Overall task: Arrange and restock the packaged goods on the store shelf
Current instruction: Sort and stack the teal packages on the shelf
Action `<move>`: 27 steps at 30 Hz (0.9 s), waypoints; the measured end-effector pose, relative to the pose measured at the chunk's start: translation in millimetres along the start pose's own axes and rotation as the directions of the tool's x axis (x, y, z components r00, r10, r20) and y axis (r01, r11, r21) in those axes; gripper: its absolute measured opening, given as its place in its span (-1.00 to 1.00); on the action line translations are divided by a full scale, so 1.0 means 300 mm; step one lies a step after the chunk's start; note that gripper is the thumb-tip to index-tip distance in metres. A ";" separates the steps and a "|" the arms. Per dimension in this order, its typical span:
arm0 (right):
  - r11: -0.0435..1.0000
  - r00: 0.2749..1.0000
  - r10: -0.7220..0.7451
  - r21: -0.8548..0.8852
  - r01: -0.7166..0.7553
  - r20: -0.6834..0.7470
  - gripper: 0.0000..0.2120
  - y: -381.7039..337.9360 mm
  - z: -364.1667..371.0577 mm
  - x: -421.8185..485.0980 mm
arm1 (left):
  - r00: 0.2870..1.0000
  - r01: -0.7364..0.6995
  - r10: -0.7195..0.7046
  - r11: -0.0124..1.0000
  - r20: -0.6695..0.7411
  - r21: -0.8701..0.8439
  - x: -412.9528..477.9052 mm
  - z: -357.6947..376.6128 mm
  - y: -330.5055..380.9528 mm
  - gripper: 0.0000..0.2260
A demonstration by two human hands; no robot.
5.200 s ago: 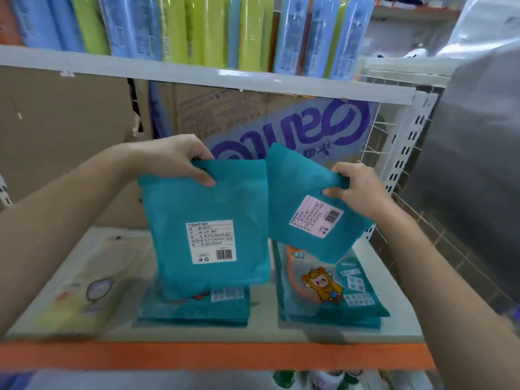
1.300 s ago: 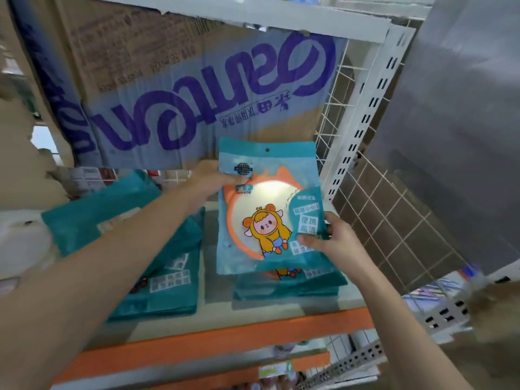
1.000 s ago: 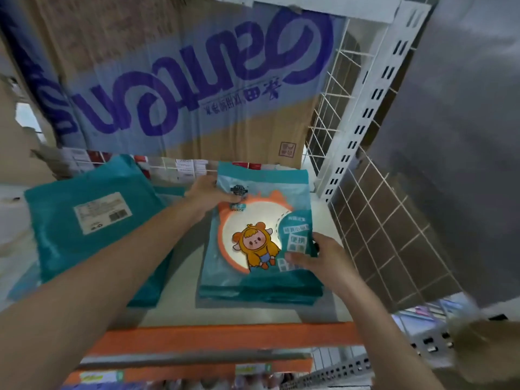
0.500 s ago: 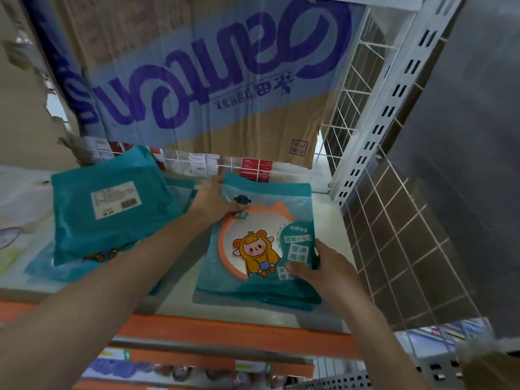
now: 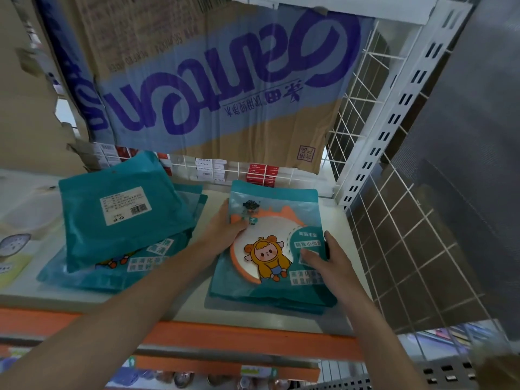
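On the shelf, toward its right end and close to the orange front edge: a stack of teal packets, squared up fairly neatly. Uppermost and face up, the top packet, printed with a cartoon figure in a yellow hood against a white and orange disc. Held from both sides. At its upper left edge, the left hand, thumb pressed on the printed face, fingers tucked behind the edge and out of sight (so clamped on the packet, thumb against fingers). At its lower right edge, the right hand, thumb flat across the face, fingers wrapped round the side, likewise clamped on it.

Toward the middle of the shelf, apart from the right stack: a looser pile of teal packets. On top of it, tilted and back side up, a packet with a white barcode label.

Along the back edge, a cardboard box with purple lettering upside down. At the right end, a white wire grid.
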State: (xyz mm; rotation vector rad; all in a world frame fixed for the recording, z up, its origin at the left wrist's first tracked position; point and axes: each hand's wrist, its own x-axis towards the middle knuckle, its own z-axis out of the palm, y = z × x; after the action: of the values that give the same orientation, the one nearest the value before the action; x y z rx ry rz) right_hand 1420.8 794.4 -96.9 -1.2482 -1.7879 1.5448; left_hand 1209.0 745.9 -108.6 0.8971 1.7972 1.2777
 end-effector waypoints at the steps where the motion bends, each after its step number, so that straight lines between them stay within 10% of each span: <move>1: 1.000 1.000 -0.006 -0.003 0.006 -0.004 -0.73 0.001 0.002 0.004 | 1.000 0.011 -0.011 0.999 -0.004 -0.043 -0.002 0.008 0.000 -0.63; 27: 0.997 0.997 -0.077 0.004 0.077 0.006 -0.74 0.023 0.002 0.029 | 0.998 0.039 -0.051 0.966 -0.043 -0.256 -0.007 0.015 -0.023 -0.67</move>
State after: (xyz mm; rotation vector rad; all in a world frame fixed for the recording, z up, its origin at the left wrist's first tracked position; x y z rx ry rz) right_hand 1418.3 801.2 -105.4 -1.1597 -1.8142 1.5101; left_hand 1213.2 744.4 -115.9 0.6830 1.6333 1.4730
